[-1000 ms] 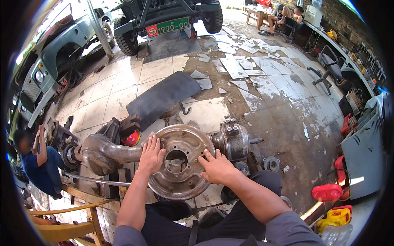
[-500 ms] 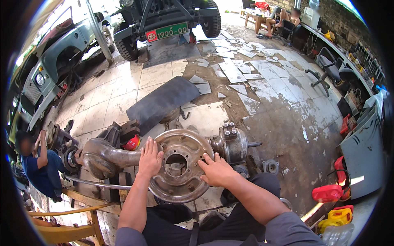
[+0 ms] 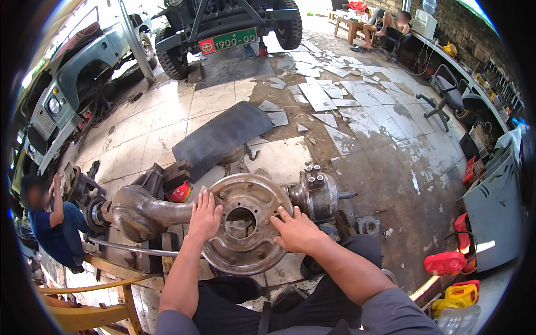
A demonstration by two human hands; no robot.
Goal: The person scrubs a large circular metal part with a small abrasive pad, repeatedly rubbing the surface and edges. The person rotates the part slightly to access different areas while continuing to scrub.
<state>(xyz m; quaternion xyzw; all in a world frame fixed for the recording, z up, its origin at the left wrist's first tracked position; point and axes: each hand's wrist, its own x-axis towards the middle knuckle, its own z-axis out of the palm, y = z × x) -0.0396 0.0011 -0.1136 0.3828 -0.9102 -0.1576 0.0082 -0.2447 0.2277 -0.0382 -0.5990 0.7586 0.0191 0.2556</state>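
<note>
A round brownish metal brake backing plate (image 3: 261, 196) stands in front of me, facing me. It has a large central hole with small bolt holes around it. My left hand (image 3: 205, 216) rests on its left rim, fingers stretched out and close together. On the plate's right side lies my right hand (image 3: 297, 229), open, its fingertips between the central hole and the rim. Behind the plate, an axle housing (image 3: 139, 215) extends to the left. A steering knuckle with a short shaft (image 3: 318, 195) sits just right of the plate. The thumbs' grip behind the rim cannot be made out.
At the left a person (image 3: 56, 223) in blue crouches beside the axle's far end. A yellow frame (image 3: 84, 318) lies lower left. A dark curved panel (image 3: 223, 137) and broken tiles (image 3: 318, 95) lie ahead. Red and yellow jugs (image 3: 445, 263) stand at right, near a grey cabinet (image 3: 494, 206).
The plate has shifted very slightly, with both hands staying on it. My right fingers have moved a little. Otherwise the scene looks the same.
</note>
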